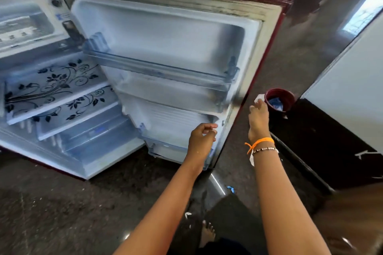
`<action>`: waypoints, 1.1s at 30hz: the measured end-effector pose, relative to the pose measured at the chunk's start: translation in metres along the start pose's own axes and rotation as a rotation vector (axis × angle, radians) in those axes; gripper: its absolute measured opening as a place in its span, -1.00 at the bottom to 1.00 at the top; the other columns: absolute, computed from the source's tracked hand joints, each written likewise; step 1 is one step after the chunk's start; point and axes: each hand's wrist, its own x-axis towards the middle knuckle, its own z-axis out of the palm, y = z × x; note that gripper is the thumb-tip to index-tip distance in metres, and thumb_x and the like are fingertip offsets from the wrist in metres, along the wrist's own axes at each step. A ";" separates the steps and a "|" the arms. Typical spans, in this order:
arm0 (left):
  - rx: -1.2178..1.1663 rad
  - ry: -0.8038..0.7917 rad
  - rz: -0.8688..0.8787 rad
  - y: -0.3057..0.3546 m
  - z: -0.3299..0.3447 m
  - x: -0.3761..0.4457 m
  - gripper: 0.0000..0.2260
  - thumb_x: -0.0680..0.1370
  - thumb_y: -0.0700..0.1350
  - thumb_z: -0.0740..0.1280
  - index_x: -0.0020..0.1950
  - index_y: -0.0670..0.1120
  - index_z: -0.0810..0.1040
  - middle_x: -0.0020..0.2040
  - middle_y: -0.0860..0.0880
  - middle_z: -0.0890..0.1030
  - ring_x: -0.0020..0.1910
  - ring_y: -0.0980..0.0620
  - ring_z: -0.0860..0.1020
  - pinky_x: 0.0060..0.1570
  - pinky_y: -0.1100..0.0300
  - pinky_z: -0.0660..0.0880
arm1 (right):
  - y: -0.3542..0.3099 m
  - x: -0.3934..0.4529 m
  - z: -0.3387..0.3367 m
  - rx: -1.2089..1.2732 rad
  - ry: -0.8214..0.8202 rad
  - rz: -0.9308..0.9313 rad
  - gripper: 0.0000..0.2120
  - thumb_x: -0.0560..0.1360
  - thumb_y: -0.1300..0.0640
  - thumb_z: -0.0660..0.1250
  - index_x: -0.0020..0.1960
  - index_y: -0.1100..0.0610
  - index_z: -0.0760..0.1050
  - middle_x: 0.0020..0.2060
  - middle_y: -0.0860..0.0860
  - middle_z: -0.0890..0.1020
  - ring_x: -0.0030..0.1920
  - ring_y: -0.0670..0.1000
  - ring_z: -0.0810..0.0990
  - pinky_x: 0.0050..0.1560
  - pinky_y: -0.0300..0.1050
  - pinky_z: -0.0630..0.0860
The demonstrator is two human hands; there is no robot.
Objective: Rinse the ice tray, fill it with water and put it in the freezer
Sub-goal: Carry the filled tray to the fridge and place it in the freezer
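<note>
**Fridge door open, both hands at its edge, tray mostly hidden**

Nearest the camera, two bare forearms reach forward over a dark floor. The left hand (202, 136) has its fingers curled at the lower free edge of the open fridge door (165, 51); whether it truly grips the edge cannot be told. The right hand (258, 117), wearing an orange thread and a beaded band at the wrist, is raised just outside the door edge, and something white shows above its fingers and again below the wrist — probably the ice tray (259, 97), held edge-on, though too little shows to be sure.

Just beyond stands one maroon bucket (280, 99) on a dark low surface (310, 141).

Farther off, the door carries three racks; the cabinet shows two flower-printed shelves (51, 87) above one drawer. The freezer compartment (27, 20) sits at the upper left, well apart from both hands.

Risks, as I judge them: if the tray is filled, tilting it would spill water onto the floor — and the door could swing against the right arm.
</note>
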 end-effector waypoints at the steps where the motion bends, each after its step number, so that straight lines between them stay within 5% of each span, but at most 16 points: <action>1: 0.001 0.001 -0.006 0.000 0.008 -0.001 -0.82 0.54 -0.27 0.22 0.02 -0.07 0.57 -0.15 0.04 0.55 -0.27 0.14 0.51 -0.28 0.38 0.43 | -0.004 0.003 0.000 -0.019 -0.036 -0.021 -0.51 0.50 0.32 0.09 0.42 0.14 0.24 0.22 0.06 0.39 0.17 -0.07 0.42 0.20 -0.19 0.34; 4: -0.022 0.003 -0.041 -0.001 0.028 -0.002 -0.83 0.55 -0.24 0.23 0.03 -0.05 0.57 -0.12 0.06 0.56 -0.22 0.14 0.52 -0.22 0.35 0.43 | -0.019 0.012 0.004 -0.086 -0.144 -0.070 -0.43 0.51 0.41 0.01 0.50 0.18 0.08 0.47 0.08 0.24 0.45 0.03 0.23 0.46 -0.08 0.18; 7: -0.042 0.033 -0.069 -0.005 0.034 -0.002 -0.81 0.56 -0.25 0.20 0.04 -0.05 0.57 -0.08 0.00 0.57 -0.21 0.12 0.51 -0.22 0.36 0.42 | -0.028 0.024 0.011 -0.087 -0.224 -0.107 -0.36 0.46 0.47 -0.04 0.50 0.15 0.12 0.43 0.09 0.33 0.42 0.03 0.31 0.44 -0.04 0.24; 15: -0.114 0.092 -0.099 -0.010 0.026 -0.004 -0.81 0.56 -0.28 0.19 0.03 -0.08 0.56 -0.11 -0.04 0.56 -0.26 0.11 0.49 -0.42 0.47 0.42 | -0.014 0.019 0.005 -0.024 -0.129 -0.097 -0.41 0.43 0.46 0.02 0.39 0.12 0.38 0.27 0.05 0.53 0.23 -0.04 0.51 0.34 -0.02 0.41; 20: -0.092 0.078 -0.081 -0.017 0.014 -0.017 -0.81 0.55 -0.26 0.21 0.01 -0.04 0.57 -0.10 0.01 0.57 -0.24 0.13 0.50 -0.25 0.38 0.42 | 0.001 -0.026 -0.001 0.044 0.071 -0.107 -0.40 0.33 0.51 0.01 0.20 0.14 0.56 0.02 0.06 0.65 0.04 -0.03 0.62 0.21 -0.05 0.51; 24: -0.060 0.028 -0.108 -0.024 -0.001 -0.042 -0.82 0.55 -0.27 0.22 0.06 -0.13 0.58 -0.09 -0.01 0.56 -0.25 0.13 0.48 -0.34 0.52 0.40 | 0.024 -0.066 -0.004 0.092 0.186 -0.188 -0.47 0.21 0.43 0.01 -0.21 -0.01 0.64 -0.26 0.05 0.68 -0.16 0.08 0.67 0.01 0.05 0.60; 28: 0.044 -0.162 -0.190 -0.039 -0.029 -0.079 -0.81 0.59 -0.20 0.20 0.10 -0.13 0.57 -0.06 0.00 0.57 -0.20 0.15 0.47 -0.37 0.54 0.38 | 0.038 -0.104 -0.002 0.153 0.122 -0.190 -0.49 0.23 0.48 -0.02 -0.26 -0.01 0.54 -0.29 0.02 0.62 -0.28 -0.03 0.56 -0.15 -0.11 0.52; 31: 0.063 -0.161 -0.192 -0.052 -0.050 -0.102 -0.79 0.61 -0.18 0.18 0.14 -0.15 0.57 -0.07 -0.03 0.57 -0.21 0.16 0.45 -0.41 0.60 0.33 | 0.047 -0.141 0.016 0.111 0.016 -0.140 -0.51 0.29 0.52 0.00 -0.33 0.01 0.51 -0.47 -0.19 0.57 -0.39 -0.22 0.48 -0.27 -0.26 0.45; 33: 0.048 -0.124 -0.178 -0.058 -0.069 -0.118 -0.78 0.61 -0.22 0.17 0.16 -0.19 0.56 -0.11 -0.01 0.58 -0.24 0.19 0.45 -0.39 0.60 0.33 | 0.055 -0.172 0.029 0.122 -0.027 -0.100 -0.51 0.27 0.53 -0.01 -0.42 0.02 0.49 -0.54 -0.17 0.51 -0.44 -0.15 0.43 -0.35 -0.22 0.41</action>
